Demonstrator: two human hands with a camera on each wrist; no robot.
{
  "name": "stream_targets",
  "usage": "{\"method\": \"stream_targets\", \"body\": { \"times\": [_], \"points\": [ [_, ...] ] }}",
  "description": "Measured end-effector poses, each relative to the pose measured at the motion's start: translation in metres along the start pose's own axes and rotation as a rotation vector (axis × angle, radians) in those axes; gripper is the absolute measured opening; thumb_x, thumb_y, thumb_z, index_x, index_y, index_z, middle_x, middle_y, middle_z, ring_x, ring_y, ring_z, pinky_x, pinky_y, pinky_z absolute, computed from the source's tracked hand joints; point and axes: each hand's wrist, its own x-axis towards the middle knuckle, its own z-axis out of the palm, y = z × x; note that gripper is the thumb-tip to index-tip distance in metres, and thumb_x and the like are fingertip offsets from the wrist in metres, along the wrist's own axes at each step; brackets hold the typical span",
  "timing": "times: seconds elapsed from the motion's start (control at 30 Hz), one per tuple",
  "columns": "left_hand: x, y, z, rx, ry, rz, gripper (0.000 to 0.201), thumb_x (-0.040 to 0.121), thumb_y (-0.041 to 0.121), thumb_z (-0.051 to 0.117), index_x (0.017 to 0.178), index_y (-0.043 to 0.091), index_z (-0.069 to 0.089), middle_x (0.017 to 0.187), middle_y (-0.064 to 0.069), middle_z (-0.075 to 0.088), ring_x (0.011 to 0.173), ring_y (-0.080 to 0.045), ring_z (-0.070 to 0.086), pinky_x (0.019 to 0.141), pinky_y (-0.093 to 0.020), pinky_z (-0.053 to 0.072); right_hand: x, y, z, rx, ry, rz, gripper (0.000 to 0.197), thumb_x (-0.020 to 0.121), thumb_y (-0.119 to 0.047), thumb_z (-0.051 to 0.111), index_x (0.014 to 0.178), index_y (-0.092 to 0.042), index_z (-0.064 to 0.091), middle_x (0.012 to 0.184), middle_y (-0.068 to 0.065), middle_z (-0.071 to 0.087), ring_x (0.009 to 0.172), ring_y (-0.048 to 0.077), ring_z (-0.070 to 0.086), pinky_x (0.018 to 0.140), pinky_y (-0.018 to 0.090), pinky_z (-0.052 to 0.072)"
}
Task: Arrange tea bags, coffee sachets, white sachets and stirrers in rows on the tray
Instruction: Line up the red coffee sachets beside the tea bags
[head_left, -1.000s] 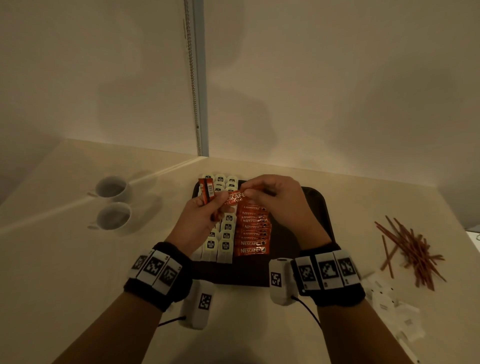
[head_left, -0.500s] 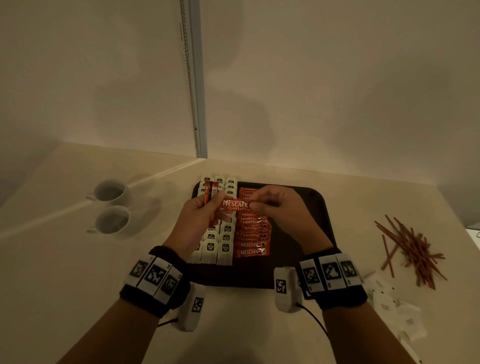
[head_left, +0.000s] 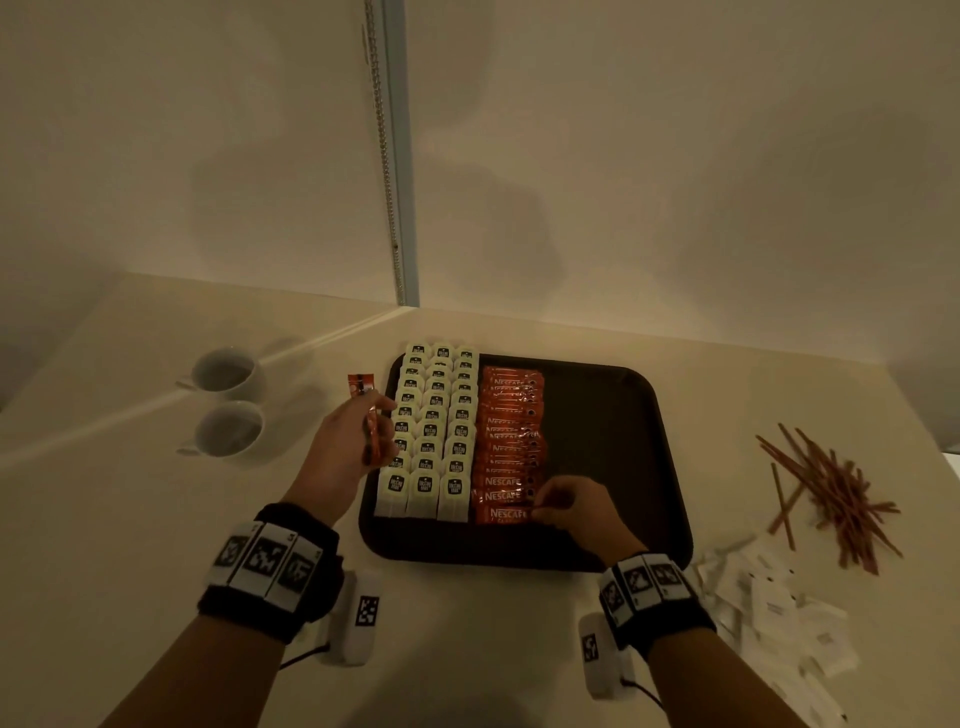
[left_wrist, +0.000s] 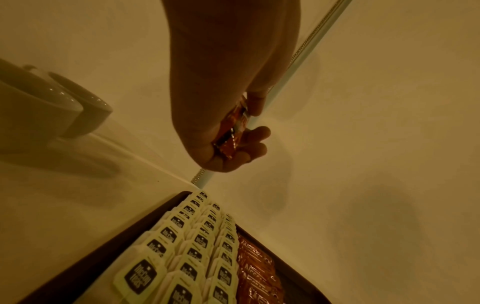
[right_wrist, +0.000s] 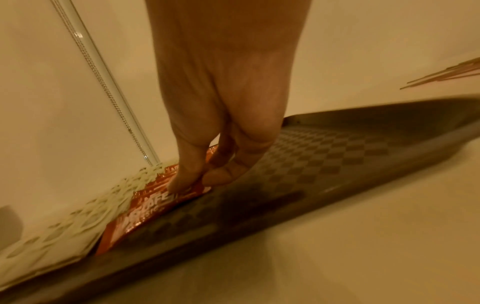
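A dark tray (head_left: 623, 415) holds three rows of white tea bags (head_left: 431, 431) on its left and one row of red coffee sachets (head_left: 511, 415) beside them. My right hand (head_left: 566, 506) pinches the nearest coffee sachet (head_left: 501, 515) at the front end of that row, low on the tray (right_wrist: 324, 156); its fingertips (right_wrist: 182, 181) close on the sachet (right_wrist: 145, 207). My left hand (head_left: 353, 441) hovers by the tray's left edge and grips a few more upright coffee sachets (head_left: 363, 395), also seen in my left hand (left_wrist: 233, 133) as a bunch of sachets (left_wrist: 231, 131).
Two white cups (head_left: 228, 400) stand left of the tray. A loose pile of brown stirrers (head_left: 831, 493) lies to the right, with scattered white sachets (head_left: 769, 608) nearer me. The tray's right half is bare. Walls meet in a corner behind the tray.
My right hand took one coffee sachet from the left hand's bunch and carried it down to the near end of the coffee row. The left hand moved left, off the tea bags.
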Motion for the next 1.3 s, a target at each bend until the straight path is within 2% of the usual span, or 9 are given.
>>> {"method": "stream_targets", "body": {
  "times": [0.1, 0.23, 0.5, 0.67, 0.77, 0.9, 1.03, 1.13, 1.3],
  "points": [
    [-0.001, 0.001, 0.003, -0.007, 0.014, -0.011, 0.017, 0.095, 0.022, 0.048, 0.089, 0.01, 0.058, 0.063, -0.003, 0.052, 0.059, -0.014, 0.048, 0.051, -0.021, 0.048, 0.007, 0.003, 0.006, -0.036, 0.065, -0.016, 0.019, 0.075, -0.007, 0.075, 0.075, -0.02, 0.062, 0.09, -0.006, 0.064, 0.091, 0.008, 0.059, 0.085, 0.021, 0.046],
    [-0.001, 0.002, 0.006, -0.065, 0.036, -0.084, 0.017, 0.095, 0.02, 0.046, 0.08, 0.012, 0.051, 0.062, -0.004, 0.052, 0.057, -0.016, 0.047, 0.051, -0.023, 0.046, 0.012, 0.003, 0.013, -0.052, 0.128, -0.04, 0.018, 0.077, -0.009, 0.074, 0.076, -0.021, 0.059, 0.087, -0.009, 0.062, 0.084, 0.001, 0.056, 0.073, 0.01, 0.04],
    [0.0, -0.003, 0.004, -0.027, 0.03, -0.121, 0.017, 0.094, 0.02, 0.042, 0.081, 0.011, 0.048, 0.067, -0.008, 0.055, 0.058, -0.019, 0.049, 0.054, -0.026, 0.046, 0.017, 0.009, 0.018, -0.133, 0.155, 0.003, 0.016, 0.077, -0.016, 0.074, 0.079, -0.021, 0.059, 0.097, 0.0, 0.063, 0.091, 0.011, 0.058, 0.086, 0.026, 0.048],
    [-0.007, -0.002, 0.011, 0.149, -0.005, -0.117, 0.018, 0.094, 0.013, 0.038, 0.086, 0.006, 0.052, 0.072, -0.01, 0.058, 0.061, -0.022, 0.055, 0.061, -0.031, 0.045, 0.016, 0.008, 0.019, -0.14, 0.175, 0.019, 0.016, 0.079, -0.016, 0.073, 0.086, -0.018, 0.058, 0.102, 0.0, 0.059, 0.093, 0.011, 0.056, 0.086, 0.024, 0.046],
    [-0.008, -0.005, 0.01, 0.27, -0.126, -0.061, 0.012, 0.098, 0.015, 0.044, 0.105, 0.008, 0.052, 0.086, -0.01, 0.069, 0.069, -0.023, 0.065, 0.062, -0.031, 0.049, 0.014, 0.005, 0.017, -0.138, 0.191, 0.012, 0.017, 0.079, -0.017, 0.073, 0.087, -0.017, 0.058, 0.099, 0.0, 0.059, 0.09, 0.01, 0.057, 0.087, 0.028, 0.051],
    [-0.009, -0.007, 0.014, 0.471, -0.262, 0.035, 0.01, 0.093, 0.016, 0.059, 0.103, 0.015, 0.06, 0.091, -0.001, 0.075, 0.077, -0.021, 0.071, 0.059, -0.024, 0.052, 0.002, -0.037, 0.007, 0.149, 0.175, -0.078, 0.015, 0.085, -0.027, 0.066, 0.093, -0.018, 0.057, 0.096, -0.009, 0.059, 0.087, 0.006, 0.059, 0.067, 0.018, 0.052],
    [-0.011, -0.009, 0.03, 0.612, -0.321, 0.296, 0.015, 0.081, 0.005, 0.072, 0.085, 0.02, 0.071, 0.072, 0.008, 0.072, 0.066, -0.005, 0.067, 0.056, -0.011, 0.046, -0.006, -0.097, -0.003, 0.455, 0.027, -0.271, 0.024, 0.086, -0.036, 0.059, 0.1, -0.018, 0.062, 0.098, 0.004, 0.064, 0.081, 0.013, 0.064, 0.075, 0.025, 0.055],
    [-0.011, -0.006, 0.034, 0.589, -0.3, 0.466, 0.023, 0.074, 0.001, 0.076, 0.082, 0.022, 0.074, 0.078, 0.004, 0.073, 0.073, -0.01, 0.068, 0.07, -0.02, 0.053, -0.007, -0.117, -0.008, 0.36, 0.028, -0.355, 0.013, 0.087, -0.025, 0.063, 0.094, -0.014, 0.066, 0.092, 0.005, 0.067, 0.081, 0.011, 0.063, 0.077, 0.023, 0.053],
    [-0.015, 0.003, 0.029, 0.441, -0.287, 0.453, 0.035, 0.073, -0.009, 0.073, 0.093, 0.019, 0.07, 0.093, -0.003, 0.069, 0.082, -0.011, 0.068, 0.075, -0.02, 0.054, -0.009, -0.112, -0.013, 0.437, 0.032, -0.332, 0.015, 0.081, -0.014, 0.069, 0.096, -0.015, 0.065, 0.102, 0.007, 0.065, 0.096, 0.025, 0.064, 0.088, 0.044, 0.054]
  ]
}}
